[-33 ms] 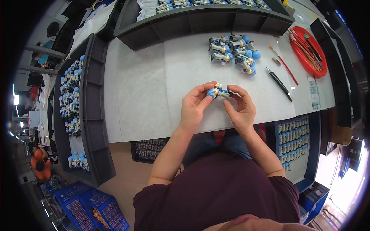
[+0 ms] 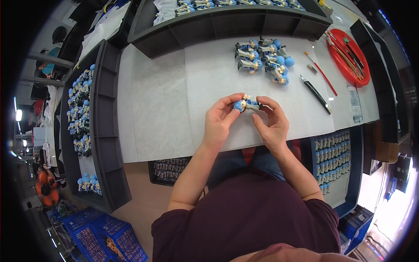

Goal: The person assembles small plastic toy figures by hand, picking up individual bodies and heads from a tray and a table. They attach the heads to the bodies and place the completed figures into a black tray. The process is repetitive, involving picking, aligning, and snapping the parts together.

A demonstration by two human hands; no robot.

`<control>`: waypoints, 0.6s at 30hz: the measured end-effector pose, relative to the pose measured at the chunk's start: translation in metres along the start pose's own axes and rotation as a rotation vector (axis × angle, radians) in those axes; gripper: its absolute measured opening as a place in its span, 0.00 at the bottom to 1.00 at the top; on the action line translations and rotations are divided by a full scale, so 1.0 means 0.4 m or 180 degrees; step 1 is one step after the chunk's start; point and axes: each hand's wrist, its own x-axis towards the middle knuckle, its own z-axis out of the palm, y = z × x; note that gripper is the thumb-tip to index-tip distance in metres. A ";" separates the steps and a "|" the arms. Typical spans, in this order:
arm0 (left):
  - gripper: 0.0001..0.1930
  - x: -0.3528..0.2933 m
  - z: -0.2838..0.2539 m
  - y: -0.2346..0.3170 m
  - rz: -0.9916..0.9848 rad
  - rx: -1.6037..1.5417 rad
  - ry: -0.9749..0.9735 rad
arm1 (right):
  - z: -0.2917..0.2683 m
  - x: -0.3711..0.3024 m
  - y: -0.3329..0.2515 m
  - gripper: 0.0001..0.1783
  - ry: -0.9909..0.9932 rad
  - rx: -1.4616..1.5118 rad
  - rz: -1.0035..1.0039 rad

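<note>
Above the near part of the white-covered table [image 2: 161, 126], I hold a small figurine [image 2: 252, 105] lying sideways between my hands. It has blue hair, a blue top and pale grey legs, with its head to the left. My left hand [image 2: 220, 120] pinches the head between thumb and fingers. The fingers of my right hand [image 2: 274, 122] close around the dark feet at the other end. Farther back and slightly right, a loose cluster of several matching figurines [image 2: 251, 56] lies on the paper.
A craft knife [image 2: 316, 94] and a red-handled brush [image 2: 323, 74] lie to the right, beside a red tray [image 2: 364, 76] of brushes. Grey crates stand at the back [image 2: 235, 24] and left [image 2: 107, 113], holding figurines. Another figurine-filled bin [image 2: 355, 174] sits low at right.
</note>
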 end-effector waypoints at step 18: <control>0.16 0.001 0.023 -0.019 -0.0230 0.0948 0.0344 | -0.385 -0.048 -0.069 0.17 0.1867 -0.0836 -0.0587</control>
